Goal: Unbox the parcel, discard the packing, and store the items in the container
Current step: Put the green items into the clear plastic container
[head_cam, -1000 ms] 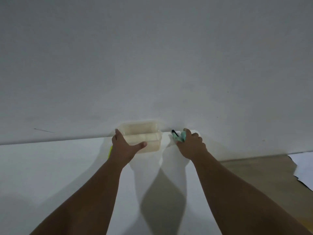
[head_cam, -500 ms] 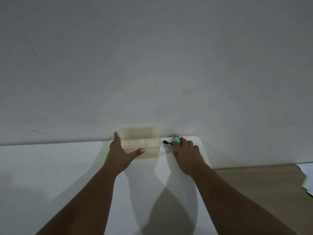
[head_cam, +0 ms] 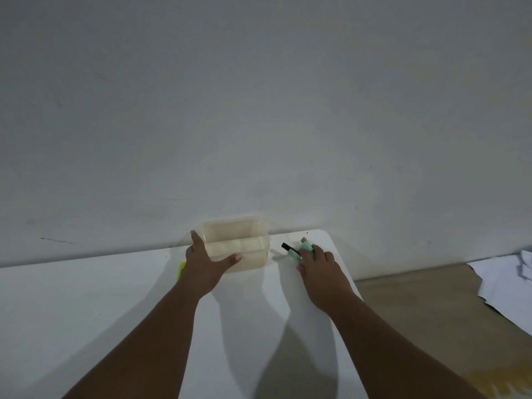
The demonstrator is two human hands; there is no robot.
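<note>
Two bare hands are out over the white bench [head_cam: 86, 312], both reaching toward its far edge at mid-frame. One translucent container [head_cam: 239, 243] sits there against the grey wall [head_cam: 259, 96], its inside blurred, so what it holds cannot be told. The left hand [head_cam: 205, 267] is pressed to the container's near left corner, fingers [head_cam: 197, 239] spread apart, one up along the left wall and the thumb laid across the front face. A single sliver of yellow-green [head_cam: 182, 270] peeks out just left of that wrist; what it is stays unclear.

Just right of the container, apart from it, the right hand [head_cam: 319, 267] is curled down on the bench with its fingers [head_cam: 329, 256] closed around one mint-green item [head_cam: 305, 248], a black tip [head_cam: 289, 248] poking out toward the container. Whether there is more than one item in that grip is hard to tell.

Lower right of the frame, past the bench's rounded corner, lies one sheet of brown paper [head_cam: 417, 312], and white crumpled sheets [head_cam: 506, 280] overlap it at the right edge.
</note>
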